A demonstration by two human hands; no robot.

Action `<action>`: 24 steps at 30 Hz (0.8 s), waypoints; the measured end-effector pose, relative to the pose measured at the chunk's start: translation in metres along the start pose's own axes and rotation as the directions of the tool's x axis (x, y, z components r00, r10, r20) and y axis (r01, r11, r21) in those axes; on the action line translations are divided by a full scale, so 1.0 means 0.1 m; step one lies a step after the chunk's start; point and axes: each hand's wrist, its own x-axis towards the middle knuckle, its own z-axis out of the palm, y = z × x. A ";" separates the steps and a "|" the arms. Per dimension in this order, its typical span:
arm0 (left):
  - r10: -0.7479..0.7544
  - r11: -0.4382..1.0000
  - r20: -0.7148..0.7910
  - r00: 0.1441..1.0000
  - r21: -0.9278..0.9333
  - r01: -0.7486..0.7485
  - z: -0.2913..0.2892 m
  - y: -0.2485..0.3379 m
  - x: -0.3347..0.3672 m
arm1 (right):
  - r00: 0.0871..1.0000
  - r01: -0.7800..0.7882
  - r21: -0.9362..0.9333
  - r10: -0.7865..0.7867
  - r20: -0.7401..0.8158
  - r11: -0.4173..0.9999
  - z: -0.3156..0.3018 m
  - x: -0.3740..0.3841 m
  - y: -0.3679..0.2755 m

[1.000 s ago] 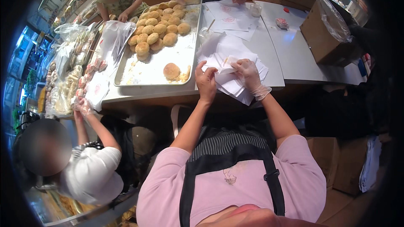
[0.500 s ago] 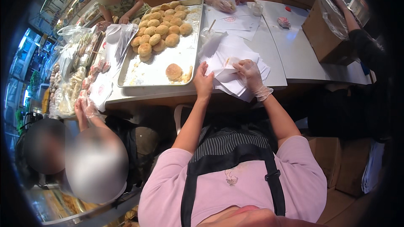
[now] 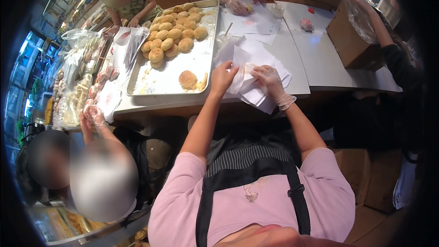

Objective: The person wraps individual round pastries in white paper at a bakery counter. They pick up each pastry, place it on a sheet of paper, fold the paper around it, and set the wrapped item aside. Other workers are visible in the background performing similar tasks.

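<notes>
My bare left hand (image 3: 222,77) has its fingers curled in on the edge of a white paper sheet (image 3: 238,82). Inside a clear plastic glove, my right hand (image 3: 270,83) closes on the other side of a folded white paper (image 3: 249,72). A small orange-brown patch shows between the folds; what it belongs to I cannot make out. Both hands are above a loose pile of white papers (image 3: 260,97) at the table's near edge. Left of them lies a large metal tray (image 3: 169,94) with heaped golden round buns (image 3: 165,35) and one single bun (image 3: 187,79) nearer me.
Behind the papers stands a clear cup (image 3: 224,38) with a stick. Across the table, a co-worker's gloved hand (image 3: 237,5) holds a small pale piece. Bagged pastries (image 3: 84,87) line the left side. At right, another person's arm reaches over a cardboard box (image 3: 350,36).
My left hand has moved slightly up and right, and its fingers have curled inward. My right hand has turned its fingers down over the folded paper.
</notes>
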 end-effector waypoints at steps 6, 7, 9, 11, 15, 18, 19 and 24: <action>-0.143 0.917 0.134 0.981 -0.356 0.183 0.26 -0.18 0.63 | 1.000 -0.010 0.064 0.010 0.000 0.998 0.05 0.09 -0.03; -0.151 0.879 0.141 0.978 -0.434 0.198 0.28 -0.16 0.65 | 1.000 -0.012 0.065 0.013 -0.013 0.998 0.06 0.09 -0.02; -0.018 0.946 0.083 0.996 -0.320 0.044 0.32 0.00 0.56 | 0.999 -0.044 0.059 0.045 -0.024 0.997 0.05 0.04 0.01; 0.198 0.945 -0.025 0.980 -0.260 -0.198 0.32 0.08 0.40 | 0.998 -0.051 0.079 0.055 -0.038 0.996 0.09 0.04 0.04; 0.467 0.883 -0.032 0.884 -0.040 -0.468 0.23 0.22 -0.01 | 0.995 -0.069 0.179 0.079 -0.052 0.981 0.07 0.08 -0.02; 0.520 0.854 -0.040 0.853 0.021 -0.520 0.24 0.22 -0.13 | 0.981 -0.170 0.277 0.188 -0.041 0.946 0.13 0.05 0.02; 0.532 0.846 -0.028 0.846 0.057 -0.530 0.25 0.22 -0.15 | 0.974 -0.191 0.337 0.221 -0.052 0.922 0.18 0.01 0.07; 0.655 0.748 -0.061 0.753 0.196 -0.634 0.29 0.19 -0.20 | 0.936 -0.308 0.440 0.352 -0.019 0.843 0.16 0.01 -0.01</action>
